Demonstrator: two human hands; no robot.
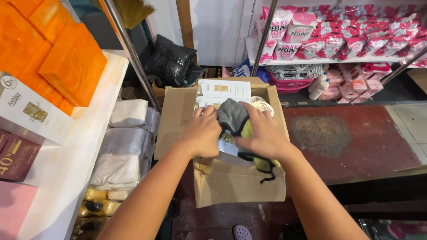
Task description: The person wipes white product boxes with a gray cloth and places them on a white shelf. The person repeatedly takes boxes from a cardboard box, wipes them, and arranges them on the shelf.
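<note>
An open brown cardboard box (240, 182) stands on the floor in front of me, holding white flat boxes (224, 88) at its far end. My left hand (202, 132) and my right hand (262, 131) both reach into the box and grip a bundle of grey and yellow-green cloth (234, 114) with black straps that hang over the box's front wall. A light blue packet edge shows under the cloth between my hands. A round white lidded tub (263, 106) sits just past my right hand.
A white shelf (66, 169) at the left carries orange wrapped blocks (73, 64) and printed cartons. White wrapped bundles (124, 151) lie beside the box. Two slanted metal poles (133, 58) rise behind it. Pink packets (338, 38) fill a rack at the back right. A black bag (171, 62) lies behind the box.
</note>
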